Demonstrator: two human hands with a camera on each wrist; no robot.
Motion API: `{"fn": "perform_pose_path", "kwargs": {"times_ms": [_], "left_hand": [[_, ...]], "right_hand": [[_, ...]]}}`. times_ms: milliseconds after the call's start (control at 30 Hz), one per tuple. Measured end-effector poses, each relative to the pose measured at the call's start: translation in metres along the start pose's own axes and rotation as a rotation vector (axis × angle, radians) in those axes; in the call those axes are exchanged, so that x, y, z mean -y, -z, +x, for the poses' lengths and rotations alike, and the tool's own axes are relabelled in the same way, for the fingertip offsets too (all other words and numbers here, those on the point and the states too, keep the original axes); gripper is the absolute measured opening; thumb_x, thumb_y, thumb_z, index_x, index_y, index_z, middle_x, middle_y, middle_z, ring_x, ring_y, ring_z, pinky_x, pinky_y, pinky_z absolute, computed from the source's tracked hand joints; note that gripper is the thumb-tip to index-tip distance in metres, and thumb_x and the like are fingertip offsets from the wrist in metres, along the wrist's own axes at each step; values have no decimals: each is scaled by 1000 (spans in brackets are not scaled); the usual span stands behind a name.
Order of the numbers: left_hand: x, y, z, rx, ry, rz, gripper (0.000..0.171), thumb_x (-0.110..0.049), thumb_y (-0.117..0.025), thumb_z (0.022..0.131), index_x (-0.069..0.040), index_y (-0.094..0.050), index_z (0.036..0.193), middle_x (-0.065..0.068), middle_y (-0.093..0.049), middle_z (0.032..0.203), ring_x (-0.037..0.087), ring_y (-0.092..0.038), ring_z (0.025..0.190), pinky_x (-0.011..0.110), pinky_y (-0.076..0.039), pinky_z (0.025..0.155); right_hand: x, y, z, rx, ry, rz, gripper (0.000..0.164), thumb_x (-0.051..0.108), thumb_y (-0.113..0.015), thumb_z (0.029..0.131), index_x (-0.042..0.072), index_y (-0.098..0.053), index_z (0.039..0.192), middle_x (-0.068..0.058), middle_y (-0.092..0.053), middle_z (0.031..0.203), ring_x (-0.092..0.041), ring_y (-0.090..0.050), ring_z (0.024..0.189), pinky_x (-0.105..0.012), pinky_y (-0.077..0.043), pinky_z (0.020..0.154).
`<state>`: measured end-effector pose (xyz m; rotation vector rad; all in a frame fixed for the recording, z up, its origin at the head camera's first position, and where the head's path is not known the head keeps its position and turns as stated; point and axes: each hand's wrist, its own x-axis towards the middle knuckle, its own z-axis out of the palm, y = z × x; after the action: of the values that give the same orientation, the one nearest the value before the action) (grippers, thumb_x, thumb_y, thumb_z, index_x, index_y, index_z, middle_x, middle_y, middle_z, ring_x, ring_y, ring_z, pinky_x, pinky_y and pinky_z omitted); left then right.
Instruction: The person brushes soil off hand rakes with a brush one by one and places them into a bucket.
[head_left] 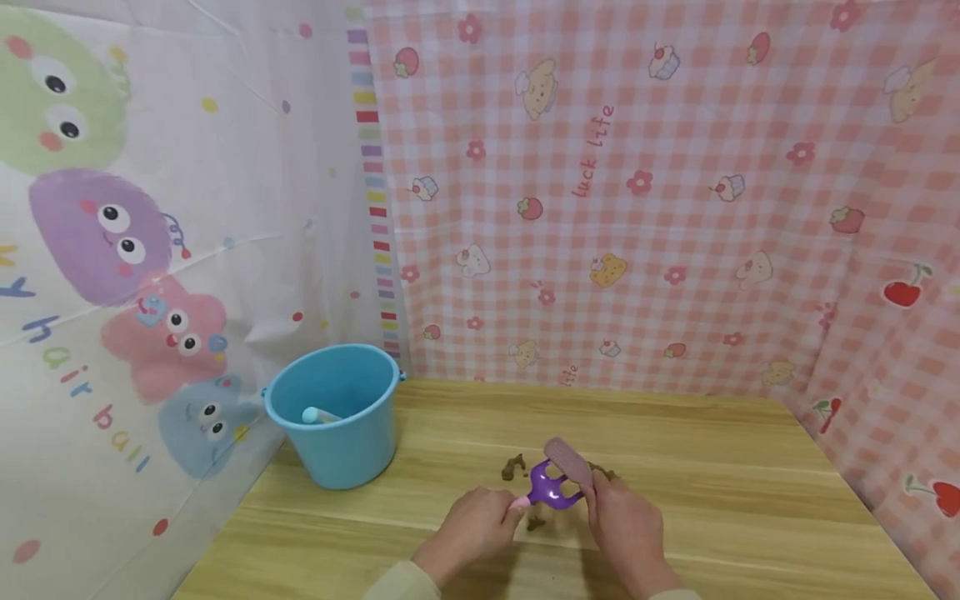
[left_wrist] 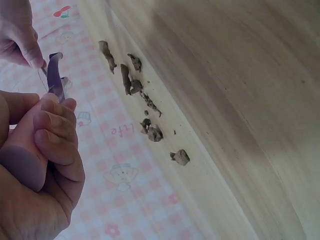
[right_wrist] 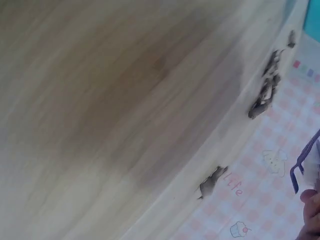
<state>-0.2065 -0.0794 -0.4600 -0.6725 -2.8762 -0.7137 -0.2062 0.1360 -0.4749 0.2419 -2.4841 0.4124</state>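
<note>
My left hand point(head_left: 478, 518) grips the pink handle point(left_wrist: 24, 132) of a purple toy fork point(head_left: 549, 492), fingers curled round it in the left wrist view. Between finger and thumb, my right hand point(head_left: 627, 521) pinches a flat, round-ended pinkish-grey strip point(head_left: 567, 461), which overlaps the fork's tines in the head view. At the right edge of the right wrist view, the purple tines show beside a fingertip. Several brown, crumbly clumps point(head_left: 513, 467) lie on the wooden table around and beneath the fork; the left wrist view shows more brown pieces point(left_wrist: 155, 133) along the tabletop.
A light blue bucket point(head_left: 351, 454) stands at the table's left, with a pale blue-ended stick point(head_left: 321, 415) inside. The wooden tabletop point(head_left: 720, 467) reaches back to a pink checked curtain point(head_left: 622, 217). A white cartoon curtain point(head_left: 247, 150) hangs on the left.
</note>
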Motion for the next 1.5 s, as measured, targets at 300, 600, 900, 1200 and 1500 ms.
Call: {"fn": "perform_pose_path", "kwargs": {"times_ms": [300, 600, 900, 1200, 1500], "left_hand": [[6, 6, 4, -20, 44, 1, 44, -35, -46, 105, -18, -47, 65, -8, -39, 54, 8, -38, 47, 28, -36, 46], [9, 12, 8, -86, 58, 37, 40, -32, -50, 104, -17, -49, 67, -6, -40, 55, 11, -42, 50, 31, -39, 50], [14, 15, 7, -74, 115, 50, 36, -35, -51, 103, -17, -56, 72, -5, -45, 58, 12, -45, 53, 32, -40, 51], [19, 20, 15, -171, 173, 142, 34, -32, -49, 101, -16, -55, 71, -3, -44, 57, 15, -44, 52, 32, -38, 49], [17, 23, 17, -178, 193, 66, 25, -28, -55, 100, -12, -63, 84, -5, -47, 62, 12, -44, 53, 31, -39, 50]], "right_hand": [[12, 6, -4, -10, 11, 85, 11, 23, -72, 91, 12, -71, 93, -2, -63, 69, -21, -58, 51, -38, -42, 40], [14, 4, -12, 48, -41, 104, 12, 23, -71, 91, 14, -68, 83, 1, -60, 64, -17, -55, 50, -36, -40, 40], [-16, 6, -10, 20, -131, 36, 18, 23, -70, 91, 5, -71, 95, -12, -65, 70, -34, -61, 50, -46, -42, 39], [-21, 18, -2, -31, -194, 79, 22, 24, -68, 94, 4, -73, 103, -14, -67, 73, -35, -63, 57, -47, -42, 41], [-18, 24, 4, -65, -215, 109, 30, 28, -66, 96, 4, -72, 112, -18, -71, 85, -37, -66, 64, -48, -43, 44]]}}
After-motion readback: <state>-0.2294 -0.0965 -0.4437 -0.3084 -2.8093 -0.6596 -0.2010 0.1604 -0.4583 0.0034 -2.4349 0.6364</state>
